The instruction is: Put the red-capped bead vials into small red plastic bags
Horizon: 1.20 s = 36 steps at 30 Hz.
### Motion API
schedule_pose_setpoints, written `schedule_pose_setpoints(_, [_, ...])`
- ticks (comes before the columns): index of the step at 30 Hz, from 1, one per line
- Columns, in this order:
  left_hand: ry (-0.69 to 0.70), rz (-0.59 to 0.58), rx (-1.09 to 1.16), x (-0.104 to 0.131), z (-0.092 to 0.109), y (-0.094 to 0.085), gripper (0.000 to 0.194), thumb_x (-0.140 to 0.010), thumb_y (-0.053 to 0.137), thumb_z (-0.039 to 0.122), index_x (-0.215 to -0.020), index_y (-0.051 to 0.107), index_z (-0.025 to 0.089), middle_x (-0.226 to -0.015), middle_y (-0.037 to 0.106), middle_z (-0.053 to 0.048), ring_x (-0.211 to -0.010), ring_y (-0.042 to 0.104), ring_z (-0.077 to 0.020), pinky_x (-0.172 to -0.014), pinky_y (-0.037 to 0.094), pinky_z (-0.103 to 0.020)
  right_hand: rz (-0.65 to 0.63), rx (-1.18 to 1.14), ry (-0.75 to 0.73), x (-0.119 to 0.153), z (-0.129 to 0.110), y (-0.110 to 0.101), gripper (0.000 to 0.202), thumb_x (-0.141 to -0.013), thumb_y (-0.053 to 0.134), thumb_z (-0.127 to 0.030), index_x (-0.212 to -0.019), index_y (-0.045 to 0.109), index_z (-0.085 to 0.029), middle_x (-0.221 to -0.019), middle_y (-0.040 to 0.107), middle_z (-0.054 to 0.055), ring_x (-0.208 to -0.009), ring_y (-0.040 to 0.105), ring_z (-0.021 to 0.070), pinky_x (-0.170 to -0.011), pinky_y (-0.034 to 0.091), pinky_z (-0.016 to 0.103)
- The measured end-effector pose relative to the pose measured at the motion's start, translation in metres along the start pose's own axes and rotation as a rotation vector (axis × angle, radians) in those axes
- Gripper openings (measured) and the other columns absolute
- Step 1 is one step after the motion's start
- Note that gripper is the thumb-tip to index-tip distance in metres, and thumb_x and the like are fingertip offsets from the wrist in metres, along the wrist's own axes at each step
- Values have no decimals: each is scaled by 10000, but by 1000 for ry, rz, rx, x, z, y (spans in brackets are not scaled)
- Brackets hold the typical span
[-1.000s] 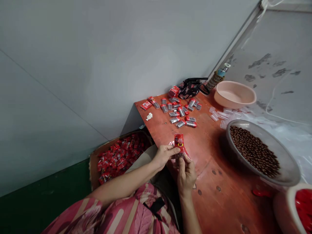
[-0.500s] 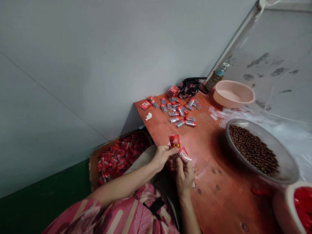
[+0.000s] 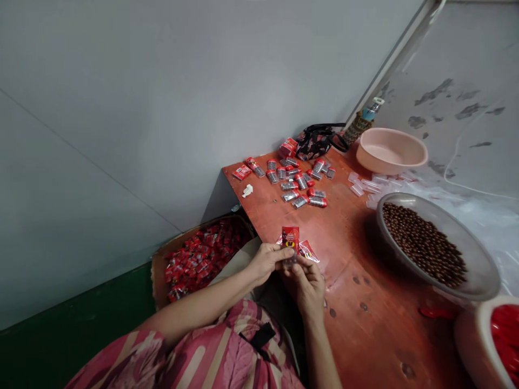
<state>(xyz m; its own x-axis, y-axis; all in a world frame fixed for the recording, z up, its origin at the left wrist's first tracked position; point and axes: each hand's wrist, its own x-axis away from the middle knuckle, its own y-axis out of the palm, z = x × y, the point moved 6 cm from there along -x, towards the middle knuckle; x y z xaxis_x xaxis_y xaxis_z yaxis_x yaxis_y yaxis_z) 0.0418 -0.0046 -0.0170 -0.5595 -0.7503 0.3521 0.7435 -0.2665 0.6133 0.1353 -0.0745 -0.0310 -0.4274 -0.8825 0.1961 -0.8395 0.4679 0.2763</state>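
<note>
Left hand [image 3: 263, 262] and right hand [image 3: 311, 287] meet at the near edge of the scuffed red tabletop [image 3: 357, 243], closed around one small red printed packet [image 3: 290, 236]. The left thumb lies across its front, while the right thumb and fingers pinch near its lower end, where something dark shows between the fingertips; the exact contact there is too small to make out. The packet's printed upper part stands clear of both hands, roughly upright. Good handling here likely means a light pinch: the left thumb steadies the face without creasing the print, and the right fingertips work low and close together, so that the two ends stay in line. Too hard a squeeze could wrinkle the film or make the packet twist. Just beyond the fingers, more shiny red-and-clear packets [image 3: 308, 252] lie on the tabletop, near enough to snag, so small finger movements seem wiser than wide ones. Farther back lie small clear tubes with red caps [image 3: 300, 181], scattered on their sides. A shallow grey bowl of shiny brown balls [image 3: 478, 259] sits well to the right, and a cardboard box of red packets [image 3: 157, 283] stands below on the left.
</note>
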Motion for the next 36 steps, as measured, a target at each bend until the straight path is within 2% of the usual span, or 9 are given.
schedule_pose_setpoints(5, [-30, -55, 19, 11, -3, -2, 294, -635, 724, 328, -700, 654, 50, -607, 604, -57, -529, 557, -116, -572, 470, -260, 75, 30, -12, -11, 2, 11, 253, -678, 696, -343, -788, 532, -186, -592, 584, -51, -449, 548, 91, -439, 460, 205])
schedule_pose_setpoints(8, [-74, -34, 66, 19, 0, -18, 298, -671, 701, 326, -748, 654, 42, -712, 653, -112, -645, 620, -169, -674, 499, -304, 10, 115, -8, -14, 1, 28, 256, -676, 689, -363, -745, 519, -184, -523, 536, -69, -376, 471, 68, -355, 369, 170])
schedule_pose_setpoints(11, [-21, 175, 152, 30, 12, -60, 313, -699, 678, 346, -841, 638, 70, -903, 666, -151, -819, 640, -213, -784, 496, -330, -58, 181, 16, -12, -2, 34, 270, -685, 671, -383, -798, 532, -181, -538, 554, -51, -389, 483, 83, -353, 360, 180])
schedule_pose_setpoints(15, [-17, 497, 19, 48, 16, -107, 400, -734, 606, 452, -907, 612, 92, -1031, 632, -194, -877, 638, -249, -798, 503, -370, 53, 220, 3, -8, -15, 3, 282, -718, 635, -398, -867, 548, -175, -568, 578, -34, -412, 503, 93, -379, 387, 192])
schedule_pose_setpoints(18, [165, 357, -514, 40, 22, -79, 379, -765, 569, 439, -968, 634, 126, -1063, 632, -154, -915, 625, -252, -827, 493, -388, 168, 256, -34, -7, -27, -29, 281, -721, 625, -419, -832, 567, -167, -581, 582, -28, -436, 516, 92, -397, 399, 190])
schedule_pose_setpoints(22, [726, -30, -1363, 13, 12, 16, 444, -813, 506, 423, -1167, 544, 158, -1233, 537, -98, -1196, 430, -239, -1035, 306, -406, 267, 276, -9, -3, -33, -54, 291, -713, 622, -450, -785, 570, -173, -600, 592, -26, -412, 493, 78, -377, 370, 179])
schedule_pose_setpoints(26, [821, -25, -1804, -26, -19, 48, 423, -841, 474, 367, -1157, 538, 93, -1234, 528, -133, -1241, 351, -299, -1039, 241, -500, 269, 273, 20, 4, -35, -60, 297, -713, 623, -454, -785, 562, -172, -584, 579, -24, -401, 465, 82, -342, 325, 173])
schedule_pose_setpoints(30, [817, -53, -1795, -38, -33, 43, 275, -853, 464, 267, -1076, 588, 163, -1215, 552, -87, -1254, 340, -263, -1040, 216, -519, 273, 357, -6, 2, -42, -67, 304, -723, 603, -461, -786, 570, -165, -572, 580, -12, -426, 490, 102, -370, 360, 193])
schedule_pose_setpoints(36, [753, -117, -1232, -28, -16, 43, 252, -809, 472, 114, -964, 640, 220, -1093, 625, -91, -1222, 394, -253, -1047, 169, -490, 285, 697, -154, -25, -61, -69, 354, -713, 586, -486, -877, 622, -174, -845, 668, 65, -705, 621, 189, -627, 483, 302])
